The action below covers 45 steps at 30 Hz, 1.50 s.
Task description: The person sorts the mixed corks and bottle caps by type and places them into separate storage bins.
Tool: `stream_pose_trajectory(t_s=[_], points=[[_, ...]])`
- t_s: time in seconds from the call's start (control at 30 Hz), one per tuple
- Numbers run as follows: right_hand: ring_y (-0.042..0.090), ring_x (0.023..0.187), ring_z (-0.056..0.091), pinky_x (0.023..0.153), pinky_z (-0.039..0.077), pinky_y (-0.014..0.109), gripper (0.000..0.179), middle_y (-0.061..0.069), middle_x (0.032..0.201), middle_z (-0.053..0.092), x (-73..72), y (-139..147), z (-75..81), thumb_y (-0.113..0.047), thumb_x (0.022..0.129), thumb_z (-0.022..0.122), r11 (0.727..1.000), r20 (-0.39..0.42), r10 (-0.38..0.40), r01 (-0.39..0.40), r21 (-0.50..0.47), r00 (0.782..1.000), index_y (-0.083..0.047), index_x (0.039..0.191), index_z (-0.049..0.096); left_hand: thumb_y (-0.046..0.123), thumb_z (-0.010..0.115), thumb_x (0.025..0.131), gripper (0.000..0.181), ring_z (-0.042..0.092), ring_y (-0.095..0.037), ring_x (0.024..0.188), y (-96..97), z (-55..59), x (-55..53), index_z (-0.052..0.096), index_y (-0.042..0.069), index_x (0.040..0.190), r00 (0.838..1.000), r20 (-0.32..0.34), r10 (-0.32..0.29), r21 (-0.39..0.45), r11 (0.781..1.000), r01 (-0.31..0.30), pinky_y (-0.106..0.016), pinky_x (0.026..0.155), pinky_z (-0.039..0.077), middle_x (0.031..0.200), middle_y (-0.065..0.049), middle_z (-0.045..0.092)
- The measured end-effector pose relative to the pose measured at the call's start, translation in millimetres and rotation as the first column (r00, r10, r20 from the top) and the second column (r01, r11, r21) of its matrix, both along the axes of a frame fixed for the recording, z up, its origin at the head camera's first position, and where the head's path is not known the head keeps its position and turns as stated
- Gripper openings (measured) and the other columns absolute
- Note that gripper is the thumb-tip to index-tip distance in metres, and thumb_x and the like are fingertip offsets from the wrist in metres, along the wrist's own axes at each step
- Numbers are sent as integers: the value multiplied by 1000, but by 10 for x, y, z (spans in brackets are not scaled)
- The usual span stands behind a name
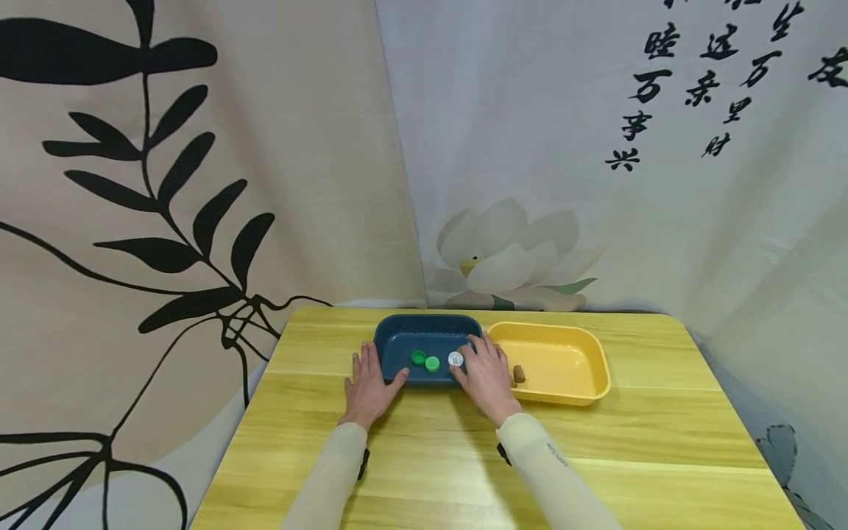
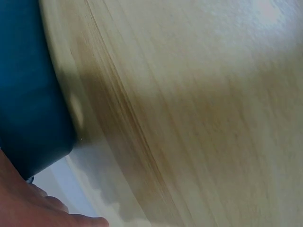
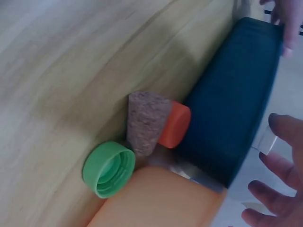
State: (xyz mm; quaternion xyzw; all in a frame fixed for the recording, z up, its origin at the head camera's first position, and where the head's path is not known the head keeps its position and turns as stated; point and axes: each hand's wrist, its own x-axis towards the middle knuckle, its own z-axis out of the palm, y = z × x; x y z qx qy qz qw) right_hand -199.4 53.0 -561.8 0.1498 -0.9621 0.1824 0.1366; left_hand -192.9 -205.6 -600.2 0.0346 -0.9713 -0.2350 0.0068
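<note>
A dark blue tray [image 1: 430, 322] lies on the table with two green bottle caps, one [image 1: 419, 358] beside the other [image 1: 433, 364], inside it. My right hand [image 1: 489, 379] reaches over the tray's right end and pinches a white bottle cap [image 1: 456, 358] between thumb and fingers; the right wrist view also shows this white cap [image 3: 265, 142] at the fingertips. At the tray's left front corner rests my left hand [image 1: 367, 390], fingers extended along the side and thumb at the front rim. The left wrist view catches only part of these fingers [image 2: 52, 208] beside the tray wall [image 2: 33, 94].
A yellow tray [image 1: 589, 368] adjoins the blue one on the right; a brown cork [image 1: 519, 374] shows near its left end. The right wrist view shows a tapered cork [image 3: 146, 120], an orange cap [image 3: 176, 124] and a green cap [image 3: 109, 169] on the table before the trays.
</note>
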Motion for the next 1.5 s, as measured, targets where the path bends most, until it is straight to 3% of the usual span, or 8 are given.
stream_pose_trajectory(t_s=[0.17,0.37,0.53,0.67,0.9,1.1,1.27,1.5], points=[[44,145,39,109,39,64,39,20,142,58,-90,-53,-37,-38,93,79,999,24,-32,31,25,999,-11,119,72,78,48,94,112,7,-46,156,0,9,-11,9,1,165,1000,1,0,3,1000,0,-78,112,20,173,-18,5],[43,149,33,112,32,69,41,20,149,53,-154,-92,-76,-42,94,77,996,126,-82,78,40,989,-13,121,73,74,51,95,110,9,-48,156,-1,15,-17,11,0,165,1000,-1,-1,0,1000,1,-79,111,20,172,-19,7],[44,152,27,114,26,72,48,19,155,48,-168,-94,-87,-49,94,74,996,182,-92,92,7,979,-13,125,72,72,53,95,109,7,-47,156,2,26,-11,10,1,165,1000,2,1,7,1000,-1,-78,112,21,173,-19,7],[45,153,26,115,24,72,53,18,158,44,-142,-47,-68,-52,96,70,995,167,-79,88,-48,983,-13,132,69,74,51,95,110,6,-46,157,9,19,-9,9,1,165,1000,4,1,4,1000,-1,-78,112,21,173,-18,5],[42,152,29,116,24,70,59,18,157,47,-17,114,77,-50,102,63,972,92,-55,74,-222,994,-9,144,60,74,51,95,111,6,-47,156,10,15,-7,6,0,165,1000,14,-3,6,1000,3,-78,112,20,173,-17,2],[41,150,34,117,26,66,65,17,158,46,147,327,143,-50,103,60,951,74,-46,66,-301,996,-7,150,53,77,49,94,112,7,-47,156,1,4,-13,9,0,165,1000,0,-5,6,1000,5,-78,112,22,173,-18,4],[42,146,40,115,33,64,64,16,157,48,303,510,145,-48,102,63,939,25,-35,41,-342,999,-6,149,53,78,49,94,112,7,-48,156,-15,-22,-25,10,0,165,1000,-9,-3,5,1000,3,-78,111,22,173,-18,6],[41,139,50,107,42,64,59,16,152,54,503,721,101,-40,101,67,943,-47,6,-21,-332,999,-6,147,56,77,50,94,112,7,-50,155,-10,-22,-15,9,0,165,1000,-5,-5,10,1000,5,-78,111,23,172,-21,5]])
